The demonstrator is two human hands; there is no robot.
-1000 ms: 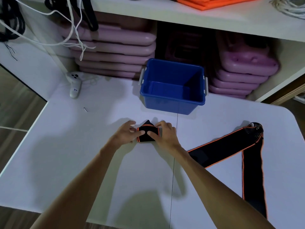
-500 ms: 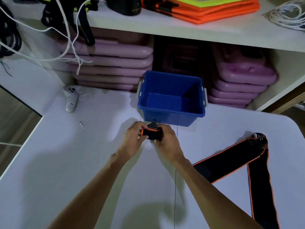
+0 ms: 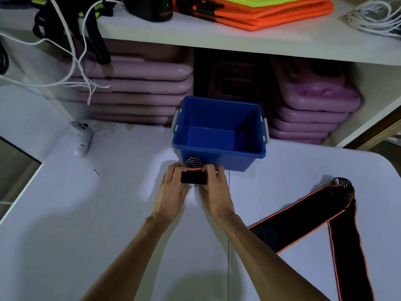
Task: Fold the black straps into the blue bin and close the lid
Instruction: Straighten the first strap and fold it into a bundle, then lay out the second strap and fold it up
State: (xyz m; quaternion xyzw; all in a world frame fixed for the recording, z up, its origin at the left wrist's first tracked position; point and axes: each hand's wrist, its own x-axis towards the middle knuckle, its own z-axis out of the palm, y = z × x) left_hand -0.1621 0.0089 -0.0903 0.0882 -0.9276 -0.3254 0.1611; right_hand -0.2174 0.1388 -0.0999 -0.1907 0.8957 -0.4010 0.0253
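A folded black strap (image 3: 193,175) with orange edging is held between both hands just in front of the blue bin (image 3: 219,158). My left hand (image 3: 172,192) grips its left side and my right hand (image 3: 214,192) grips its right side. The bin stands open, with nothing inside and no lid in view. A second black strap (image 3: 345,231) with orange edges lies unfolded in a bent V on the white table (image 3: 86,213) at the right.
A white controller (image 3: 82,137) lies at the table's back left, with a small screw (image 3: 95,172) nearby. Pink cases (image 3: 141,83) are stacked under a shelf behind the bin. White cables (image 3: 76,61) hang at the left.
Both hands have lifted the folded strap off the table and carried it forward, up to the bin's near wall.
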